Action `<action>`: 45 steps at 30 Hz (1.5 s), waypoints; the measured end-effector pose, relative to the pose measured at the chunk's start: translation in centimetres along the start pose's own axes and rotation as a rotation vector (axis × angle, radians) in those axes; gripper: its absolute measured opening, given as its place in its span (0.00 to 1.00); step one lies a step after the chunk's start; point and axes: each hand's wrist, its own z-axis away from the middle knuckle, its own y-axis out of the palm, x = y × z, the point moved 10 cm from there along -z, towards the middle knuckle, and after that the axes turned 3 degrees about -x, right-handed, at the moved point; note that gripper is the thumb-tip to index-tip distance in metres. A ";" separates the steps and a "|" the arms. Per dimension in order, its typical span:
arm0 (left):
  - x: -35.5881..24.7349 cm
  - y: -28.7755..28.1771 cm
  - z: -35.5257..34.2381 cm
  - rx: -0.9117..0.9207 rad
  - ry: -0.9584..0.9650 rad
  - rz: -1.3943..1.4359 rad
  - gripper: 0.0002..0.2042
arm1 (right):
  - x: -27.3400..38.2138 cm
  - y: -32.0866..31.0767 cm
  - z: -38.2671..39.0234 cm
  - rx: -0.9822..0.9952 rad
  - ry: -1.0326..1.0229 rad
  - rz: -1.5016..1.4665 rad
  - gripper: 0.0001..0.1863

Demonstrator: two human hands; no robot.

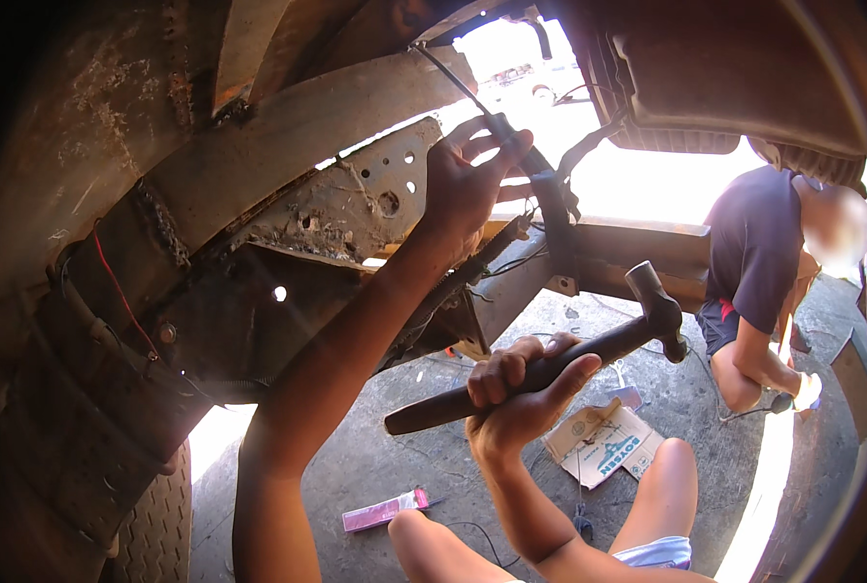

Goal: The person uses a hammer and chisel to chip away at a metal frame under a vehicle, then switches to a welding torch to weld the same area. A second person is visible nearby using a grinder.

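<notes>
My left hand (468,180) is raised among the rusty metal beams, its fingers closed round a long thin dark rod (453,80) with a thicker, handle-like lower part. The rod's upper tip meets the edge of a metal beam (336,121); its exact kind is unclear. Just right of that hand, a dark curved bar (556,228) hangs down. Lower and nearer, my right hand (523,394) grips a ball-peen hammer (604,342) by its dark handle. The hammer is tilted, head up and to the right, touching nothing else that I can see.
A flattened cardboard box (604,442) and a pink box (385,511) lie on the concrete floor (346,466). Another person (759,262) crouches at the right, a gloved hand near the floor. A tyre (156,525) stands lower left. A red wire (118,287) and cables hang from the frame.
</notes>
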 end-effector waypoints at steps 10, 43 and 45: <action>0.0 0.0 -0.1 0.000 -0.014 0.031 0.18 | -1.1 2.6 -1.1 0.022 -0.103 0.018 0.23; 6.0 3.9 5.6 0.654 -0.444 -0.294 0.28 | 2.4 -3.7 -2.6 0.032 0.119 0.517 0.22; 6.6 3.7 5.6 0.683 -0.453 -0.297 0.30 | 2.7 -2.2 -3.4 0.100 0.069 0.541 0.27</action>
